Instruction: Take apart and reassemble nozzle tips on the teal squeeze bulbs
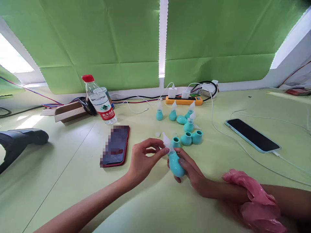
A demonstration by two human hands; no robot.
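A turquoise squeeze bulb (pixel 176 166) is tilted between my hands, with a clear pointed nozzle (pixel 166 139) at its top; it looks like a nasal aspirator. My right hand (pixel 191 170) is wrapped round the bulb from the right. My left hand (pixel 147 155) pinches the nozzle's base between thumb and fingers. Just beyond stand open-necked turquoise bulbs (pixel 186 138) without nozzles. Farther back are several bulbs with nozzles, among them an upright aspirator (pixel 172 113) and one lying bulb (pixel 181 120). A small clear piece (pixel 158 134) lies by my left fingers.
A phone in a red case (pixel 118 145) and a water bottle (pixel 100 100) are on the left, with a cardboard box (pixel 70 111) behind. An orange power strip (pixel 184 101) lies at the back. A charging phone (pixel 252 134) and its white cable are right. A pink sleeve (pixel 257 200) circles my right forearm.
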